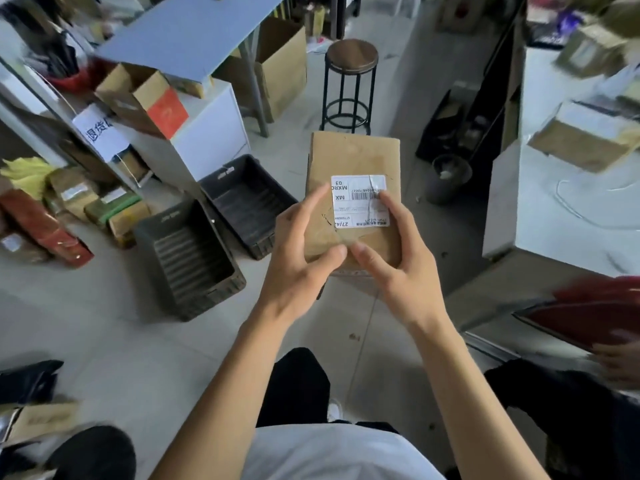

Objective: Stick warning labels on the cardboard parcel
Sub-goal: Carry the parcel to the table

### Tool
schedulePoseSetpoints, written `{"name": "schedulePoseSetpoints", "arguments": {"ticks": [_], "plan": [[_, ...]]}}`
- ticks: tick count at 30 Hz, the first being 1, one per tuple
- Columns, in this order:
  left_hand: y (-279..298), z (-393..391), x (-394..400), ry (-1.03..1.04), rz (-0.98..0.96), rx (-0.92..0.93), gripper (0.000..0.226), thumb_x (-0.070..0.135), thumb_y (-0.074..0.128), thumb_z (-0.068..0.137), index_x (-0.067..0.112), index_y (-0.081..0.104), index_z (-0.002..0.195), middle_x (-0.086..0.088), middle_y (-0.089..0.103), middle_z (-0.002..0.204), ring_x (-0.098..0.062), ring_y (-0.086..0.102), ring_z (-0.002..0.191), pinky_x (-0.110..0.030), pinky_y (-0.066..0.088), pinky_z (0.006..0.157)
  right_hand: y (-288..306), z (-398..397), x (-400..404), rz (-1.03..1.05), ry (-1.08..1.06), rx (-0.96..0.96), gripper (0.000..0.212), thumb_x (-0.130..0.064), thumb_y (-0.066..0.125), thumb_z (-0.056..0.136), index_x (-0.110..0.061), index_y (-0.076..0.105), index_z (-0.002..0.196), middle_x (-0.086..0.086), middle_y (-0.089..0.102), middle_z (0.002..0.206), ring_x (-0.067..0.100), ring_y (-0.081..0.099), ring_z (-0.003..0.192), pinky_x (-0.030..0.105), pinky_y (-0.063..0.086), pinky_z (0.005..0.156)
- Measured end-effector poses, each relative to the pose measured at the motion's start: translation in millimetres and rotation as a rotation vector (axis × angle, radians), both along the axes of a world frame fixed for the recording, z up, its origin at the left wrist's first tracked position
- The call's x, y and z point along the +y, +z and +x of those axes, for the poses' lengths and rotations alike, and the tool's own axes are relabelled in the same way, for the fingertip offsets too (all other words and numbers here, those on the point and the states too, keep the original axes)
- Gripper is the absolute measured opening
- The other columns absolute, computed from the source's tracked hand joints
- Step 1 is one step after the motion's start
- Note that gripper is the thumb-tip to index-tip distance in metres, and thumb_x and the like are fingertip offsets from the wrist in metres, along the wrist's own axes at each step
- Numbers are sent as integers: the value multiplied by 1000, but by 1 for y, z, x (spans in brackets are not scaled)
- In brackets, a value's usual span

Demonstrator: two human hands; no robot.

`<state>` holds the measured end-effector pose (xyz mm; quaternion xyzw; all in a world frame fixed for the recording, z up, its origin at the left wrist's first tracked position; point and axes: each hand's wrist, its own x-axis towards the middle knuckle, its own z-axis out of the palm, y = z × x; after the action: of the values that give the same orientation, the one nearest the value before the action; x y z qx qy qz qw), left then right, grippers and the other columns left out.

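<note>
A brown cardboard parcel (353, 157) is held up in front of me over the floor, its near end gripped by both hands. A white shipping label (360, 200) with a barcode sits on its top face, slightly wrinkled. My left hand (298, 251) holds the near left edge, its forefinger stretched toward the label's left side and its thumb on the top. My right hand (401, 258) holds the near right edge, forefinger tip on the label's right side, thumb beside the left thumb. No separate warning label shows.
Two dark plastic crates (194, 258) (249, 202) lie on the floor to the left. A round stool (349, 81) stands behind the parcel. Open cartons (142, 98) and packets crowd the left shelves. A white table (554, 209) with a carton (585, 140) is at right. Another person's hand with a red packet (595, 313) is at far right.
</note>
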<state>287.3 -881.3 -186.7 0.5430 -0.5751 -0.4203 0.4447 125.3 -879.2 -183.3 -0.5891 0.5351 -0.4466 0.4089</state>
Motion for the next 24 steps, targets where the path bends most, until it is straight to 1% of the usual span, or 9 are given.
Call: {"name": "schedulePoseSetpoints", "arguments": {"ticks": [2, 4, 7, 10, 12, 16, 19, 22, 24], "plan": [[-2, -4, -37, 11, 6, 23, 75, 19, 64, 79, 44, 39, 146, 9, 38, 143, 9, 37, 133, 6, 35, 91, -2, -4, -40, -1, 2, 10, 67, -24, 72, 84, -37, 42, 142, -27, 53, 134, -10, 49, 123, 11, 41, 100], [-5, -7, -77, 16, 3, 31, 75, 18, 63, 79, 41, 40, 147, 9, 38, 141, 13, 37, 130, 8, 33, 88, -4, -6, -82, 1, 9, 25, 67, -26, 72, 83, -37, 43, 142, -27, 53, 135, -9, 49, 125, 14, 41, 102], [-12, -5, -145, 15, 14, 41, 75, 18, 63, 78, 41, 40, 146, 6, 38, 140, 5, 39, 131, 7, 36, 86, -9, -5, -149, 12, 17, 41, 66, -29, 72, 82, -40, 43, 141, -27, 53, 135, -8, 49, 125, 16, 42, 102], [-14, 4, -221, 12, 32, 60, 74, 20, 63, 79, 49, 39, 144, 8, 36, 143, 2, 40, 134, 6, 39, 87, -8, 3, -224, 32, 15, 58, 66, -24, 73, 84, -43, 42, 140, -32, 52, 132, -12, 49, 122, 8, 41, 98], [-12, 10, -271, 10, 48, 76, 74, 20, 63, 80, 49, 39, 144, 8, 36, 144, 2, 39, 135, 6, 38, 88, -4, 8, -274, 47, 10, 76, 66, -24, 73, 85, -46, 42, 139, -34, 51, 131, -13, 48, 121, 4, 40, 95], [-8, 15, -370, 7, 13, 86, 75, 21, 63, 79, 44, 39, 145, 9, 38, 142, 6, 40, 132, 2, 39, 92, 5, 12, -372, 34, 14, 92, 66, -32, 71, 83, -53, 39, 136, -29, 53, 134, -8, 50, 123, 15, 44, 99], [-3, 14, -432, 7, 1, 78, 75, 20, 63, 78, 44, 39, 145, 8, 38, 140, 4, 41, 133, -2, 40, 97, 8, 13, -433, 29, 10, 77, 66, -33, 70, 81, -51, 40, 138, -26, 53, 136, -4, 51, 125, 24, 45, 104], [-2, 13, -486, 19, 3, 86, 75, 18, 62, 77, 42, 41, 145, 7, 39, 141, 0, 40, 136, -4, 38, 102, 7, 15, -487, 35, 0, 58, 68, -32, 70, 81, -48, 40, 139, -23, 52, 139, -1, 49, 128, 28, 45, 107], [-5, 12, -525, 18, 2, 82, 75, 16, 62, 77, 40, 41, 146, 6, 39, 142, 0, 39, 137, -10, 40, 106, 3, 14, -527, 37, 5, 45, 68, -32, 70, 80, -48, 40, 139, -21, 52, 140, 1, 50, 129, 31, 45, 108]]}}
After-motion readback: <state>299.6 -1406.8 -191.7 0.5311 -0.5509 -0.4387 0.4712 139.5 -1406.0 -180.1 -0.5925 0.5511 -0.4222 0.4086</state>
